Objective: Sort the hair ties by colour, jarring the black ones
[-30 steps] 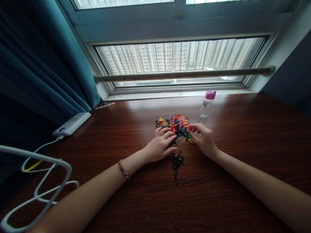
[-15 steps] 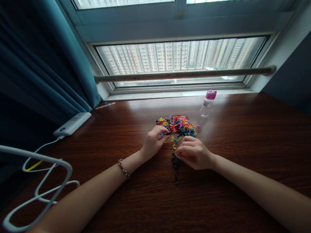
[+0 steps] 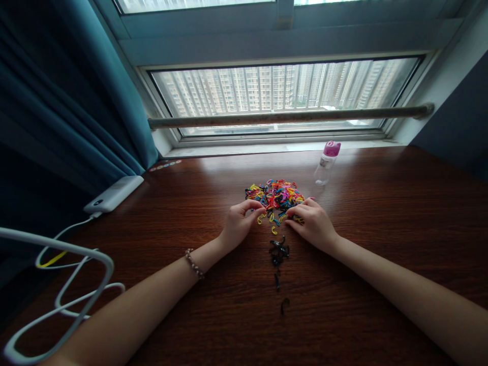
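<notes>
Head view is showing both my hands at the pile of small coloured bands, which is lying near the middle of the table. My left hand is hovering or resting at the near left edge of the pile. Its thumb and forefinger are bending toward each other, leaving only a narrow gap at the tips, if any; I cannot tell whether a band is sitting between them. The other left fingers are hiding behind, so I cannot tell what they are touching.

My right hand is reaching in at the near right edge of the pile, back upward. Its forefinger and thumb are standing slightly apart, a bit wider than the left pair, with the forefinger lying against the bands and the thumb pointing left just below it. I am not seeing anything clearly gripped there.

Between my hands, a few yellow bands and a blue band are lying loose in front of the pile. Nearer me, the black bands are sitting in a small clump that is trailing toward me, and a lone black band is lying nearest of all, well apart from my fingers. Beyond my right hand, the bottle with its pink cap is standing near the window.
</notes>
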The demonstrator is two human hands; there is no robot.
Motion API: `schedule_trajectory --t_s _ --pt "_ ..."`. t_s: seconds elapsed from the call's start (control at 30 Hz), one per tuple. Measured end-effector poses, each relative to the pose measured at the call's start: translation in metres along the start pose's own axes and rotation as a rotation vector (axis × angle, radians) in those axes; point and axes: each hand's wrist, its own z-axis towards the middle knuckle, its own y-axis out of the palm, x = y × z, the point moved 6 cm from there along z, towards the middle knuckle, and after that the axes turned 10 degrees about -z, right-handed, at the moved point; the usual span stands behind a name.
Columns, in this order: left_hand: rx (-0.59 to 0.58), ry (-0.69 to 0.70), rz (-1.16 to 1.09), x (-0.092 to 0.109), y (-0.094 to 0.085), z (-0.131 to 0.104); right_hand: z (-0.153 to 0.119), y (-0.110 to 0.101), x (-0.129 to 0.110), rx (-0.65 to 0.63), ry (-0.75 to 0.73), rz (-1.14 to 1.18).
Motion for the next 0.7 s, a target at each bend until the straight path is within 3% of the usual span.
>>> schedule_trajectory --t_s 0.17,0.37,0.43,0.6,0.7 --pt "-0.108 0.101 0.027 0.015 0.007 -0.004 0.000 0.005 0.003 -0.033 0.017 0.005" --pt "-0.563 0.598 0.195 0.059 0.046 -0.040 0.000 0.002 0.006 -0.020 0.081 -0.075" --pt "-0.659 0.741 0.281 0.066 0.055 -0.052 -0.001 0.000 0.007 -0.019 0.112 -0.150" --pt "-0.644 0.840 0.336 0.069 0.053 -0.055 -0.002 -0.002 0.007 -0.018 0.138 -0.217" --pt "-0.490 0.742 0.329 0.061 0.041 -0.042 -0.002 -0.001 0.008 0.005 0.122 -0.161"
